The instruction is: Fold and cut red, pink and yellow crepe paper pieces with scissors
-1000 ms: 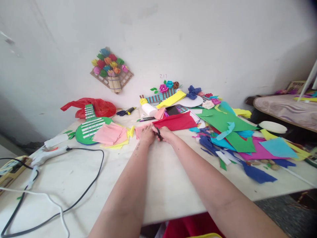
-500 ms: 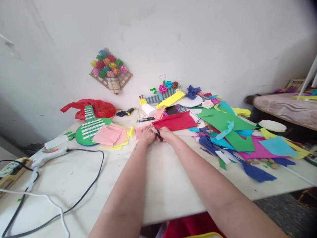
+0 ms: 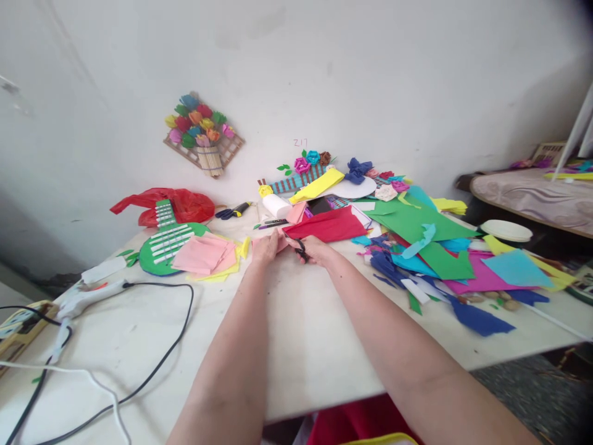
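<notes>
At the middle of the table, my left hand is closed on a piece of pink paper, part of which is hidden under the fingers. My right hand grips a pair of scissors with black handles; their blades point left toward the pink paper. Just behind both hands lies a folded sheet of red paper. Left of my left hand rests a stack of pink paper squares on yellow sheets, beside a small yellow roll.
A green guitar-shaped craft and a red plastic bag stand left. A glue gun trails a black cord. Dark-handled pliers lie behind. Green paper and blue scraps crowd the right. Paper flowers hang on the wall.
My right hand and the scissors have shifted slightly right, away from my left hand. My left hand has turned and moved slightly left, showing more of the pink paper.
</notes>
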### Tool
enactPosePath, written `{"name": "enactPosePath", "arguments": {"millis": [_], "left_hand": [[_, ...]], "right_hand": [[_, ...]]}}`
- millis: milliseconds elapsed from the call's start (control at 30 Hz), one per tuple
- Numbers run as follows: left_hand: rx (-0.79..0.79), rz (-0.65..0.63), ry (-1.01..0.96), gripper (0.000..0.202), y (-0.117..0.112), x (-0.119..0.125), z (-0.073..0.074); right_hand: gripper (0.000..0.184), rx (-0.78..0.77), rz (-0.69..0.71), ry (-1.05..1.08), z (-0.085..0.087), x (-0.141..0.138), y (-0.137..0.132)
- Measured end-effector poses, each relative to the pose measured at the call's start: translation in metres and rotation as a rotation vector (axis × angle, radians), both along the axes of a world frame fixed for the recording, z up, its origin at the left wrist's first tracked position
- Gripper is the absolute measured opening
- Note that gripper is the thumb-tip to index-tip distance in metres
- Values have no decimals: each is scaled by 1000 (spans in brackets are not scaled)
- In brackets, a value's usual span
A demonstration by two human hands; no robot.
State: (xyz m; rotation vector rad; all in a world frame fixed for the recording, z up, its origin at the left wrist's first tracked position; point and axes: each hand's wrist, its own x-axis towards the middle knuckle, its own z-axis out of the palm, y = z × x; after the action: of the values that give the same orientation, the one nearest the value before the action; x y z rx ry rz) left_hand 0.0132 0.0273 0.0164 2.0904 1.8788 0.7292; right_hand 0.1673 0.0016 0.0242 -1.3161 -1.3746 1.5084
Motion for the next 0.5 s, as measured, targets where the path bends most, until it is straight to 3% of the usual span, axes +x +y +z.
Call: {"name": "enactPosePath", "arguments": {"millis": [167,300,400,500], "left_hand": [[41,90,-80,47,3,0,-2],[137,135,-120,31,7,2,-6],[206,76,-145,20,11,2,-9],[144,46,-212,28,15,-1,-13]], "right_hand": [[41,25,85,33,-3,11,4],[42,34,150,73,-4,19,4],[42,46,189,88,-4,23,4],[42,55,220,99,-5,27,5]]}}
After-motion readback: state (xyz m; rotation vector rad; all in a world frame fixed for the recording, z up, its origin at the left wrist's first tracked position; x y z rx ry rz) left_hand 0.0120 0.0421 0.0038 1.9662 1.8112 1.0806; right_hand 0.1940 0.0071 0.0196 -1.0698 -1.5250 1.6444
